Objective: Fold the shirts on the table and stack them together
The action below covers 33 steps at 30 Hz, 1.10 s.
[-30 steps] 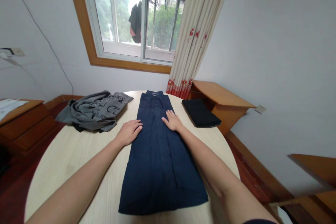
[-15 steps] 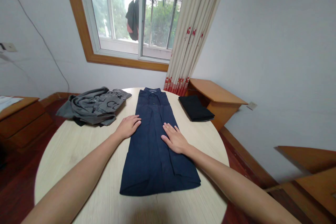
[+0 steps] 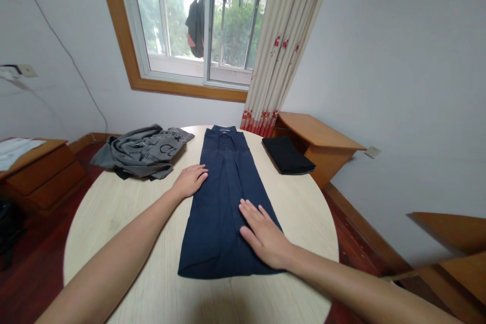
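A dark blue shirt (image 3: 224,187), folded into a long narrow strip, lies flat down the middle of the round light wooden table (image 3: 114,217), collar at the far end. My left hand (image 3: 190,180) rests open and flat on the shirt's left edge, about halfway along. My right hand (image 3: 264,235) lies open, fingers stretched out, pressing on the shirt's lower right part near the hem.
A crumpled grey printed garment (image 3: 146,151) lies at the table's far left. A folded black garment (image 3: 288,156) sits at the far right edge beside a low wooden stand (image 3: 322,137). A window (image 3: 197,20) and curtain (image 3: 284,40) are behind; wooden furniture (image 3: 34,169) stands left.
My right hand has slid down the shirt from near its middle toward the hem. My left hand has stayed on the left edge. The camera view shifted slightly.
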Each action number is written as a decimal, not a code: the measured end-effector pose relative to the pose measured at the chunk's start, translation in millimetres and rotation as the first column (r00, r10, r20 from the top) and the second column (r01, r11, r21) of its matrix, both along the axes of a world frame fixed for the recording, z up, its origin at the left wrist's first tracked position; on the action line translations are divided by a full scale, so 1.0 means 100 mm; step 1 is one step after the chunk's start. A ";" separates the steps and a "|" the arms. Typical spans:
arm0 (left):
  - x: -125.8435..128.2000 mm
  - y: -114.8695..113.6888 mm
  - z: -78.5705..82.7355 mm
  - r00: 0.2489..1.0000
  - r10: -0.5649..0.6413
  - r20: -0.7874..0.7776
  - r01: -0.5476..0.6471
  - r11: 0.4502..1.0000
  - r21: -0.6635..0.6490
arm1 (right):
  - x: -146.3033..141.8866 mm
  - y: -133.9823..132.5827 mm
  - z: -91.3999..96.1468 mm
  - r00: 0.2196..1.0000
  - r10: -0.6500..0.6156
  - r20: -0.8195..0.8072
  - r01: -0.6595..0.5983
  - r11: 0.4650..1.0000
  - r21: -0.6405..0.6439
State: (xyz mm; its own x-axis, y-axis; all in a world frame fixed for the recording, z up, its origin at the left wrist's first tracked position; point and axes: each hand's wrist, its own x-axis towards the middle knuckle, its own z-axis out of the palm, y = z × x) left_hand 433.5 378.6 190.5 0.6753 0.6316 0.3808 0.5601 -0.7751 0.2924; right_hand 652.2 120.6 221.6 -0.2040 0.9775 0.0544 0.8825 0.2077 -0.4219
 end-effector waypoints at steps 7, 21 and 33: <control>-0.04 0.07 -0.03 0.999 -0.021 0.044 0.023 0.999 -0.049 | 0.98 1.36 0.05 0.970 -0.240 0.050 0.230 0.962 0.149; -0.30 0.03 0.14 0.960 -0.279 -0.039 0.263 0.937 -0.231 | 1.64 1.54 -0.36 0.962 0.006 -0.274 0.025 0.993 0.111; -0.23 -0.26 0.49 0.868 -0.439 -0.230 0.326 0.855 -0.404 | 1.16 1.23 0.13 0.977 0.200 -0.072 -0.202 0.979 -0.033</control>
